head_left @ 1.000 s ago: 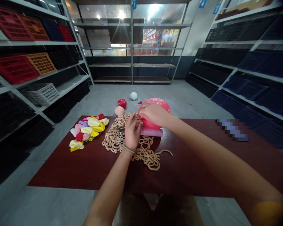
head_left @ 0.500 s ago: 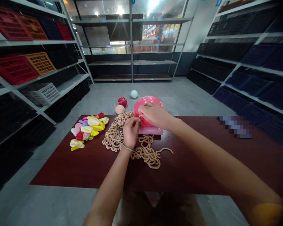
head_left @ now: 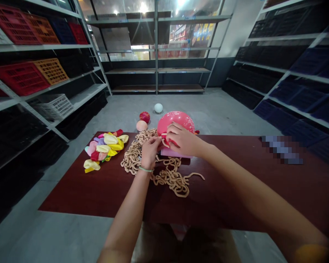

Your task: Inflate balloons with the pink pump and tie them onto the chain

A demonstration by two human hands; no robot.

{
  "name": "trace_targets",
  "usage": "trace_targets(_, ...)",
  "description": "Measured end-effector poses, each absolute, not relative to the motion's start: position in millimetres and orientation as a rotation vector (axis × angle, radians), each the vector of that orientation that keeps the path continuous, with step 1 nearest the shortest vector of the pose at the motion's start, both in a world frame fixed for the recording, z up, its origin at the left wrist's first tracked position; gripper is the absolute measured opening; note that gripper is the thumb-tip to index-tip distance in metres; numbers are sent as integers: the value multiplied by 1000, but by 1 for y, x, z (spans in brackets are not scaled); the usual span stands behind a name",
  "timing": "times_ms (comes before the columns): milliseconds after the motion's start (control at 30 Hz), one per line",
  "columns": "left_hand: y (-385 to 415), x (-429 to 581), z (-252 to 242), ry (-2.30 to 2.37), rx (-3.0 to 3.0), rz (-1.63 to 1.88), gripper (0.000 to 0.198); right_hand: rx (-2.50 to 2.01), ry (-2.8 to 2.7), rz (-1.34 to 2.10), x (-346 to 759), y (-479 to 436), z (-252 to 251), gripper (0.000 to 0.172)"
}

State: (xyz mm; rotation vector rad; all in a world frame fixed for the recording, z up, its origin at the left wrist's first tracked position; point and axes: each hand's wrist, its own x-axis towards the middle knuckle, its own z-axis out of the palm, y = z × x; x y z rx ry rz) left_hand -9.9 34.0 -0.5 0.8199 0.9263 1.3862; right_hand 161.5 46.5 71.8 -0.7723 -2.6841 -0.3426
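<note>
A pink-red inflated balloon (head_left: 178, 117) with pale print stands at the far edge of the table. My left hand (head_left: 149, 151) is closed in a pinch at the balloon's knotted neck. My right hand (head_left: 185, 140) lies against the balloon's near side, fingers bent together on a piece of beige cord (head_left: 166, 143) that loops by the neck. The fingertips partly hide the cord and neck. Beneath the hands lies a long pink object (head_left: 178, 153), its kind unclear. More beige cord lies heaped (head_left: 131, 159) left of my left wrist and in loose coils (head_left: 179, 184) nearer me.
Flat, uninflated balloons (head_left: 106, 146) lie piled at the table's left. Beyond the far edge are a peach balloon (head_left: 142, 125), a red balloon (head_left: 144, 117) and a pale balloon (head_left: 158, 108). A blurred item (head_left: 282, 149) lies at right. Shelves with crates (head_left: 23, 78) line the sides.
My right hand has turned and shifted lower on the balloon, and a loop of beige cord now shows between the hands. The view has moved slightly.
</note>
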Motion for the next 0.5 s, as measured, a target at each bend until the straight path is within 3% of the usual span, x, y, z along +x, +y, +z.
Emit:
trace_targets(167,34,-9,-1,937,833,1363,23,-788,-2711,-532,155,41,66,49)
trace_targets(300,34,-9,0,940,819,1365,24,-764,-2712,-661,154,44,62,27)
trace_targets(500,35,-12,1,993,826,1371,33,-607,-2706,-623,164,42,65,25)
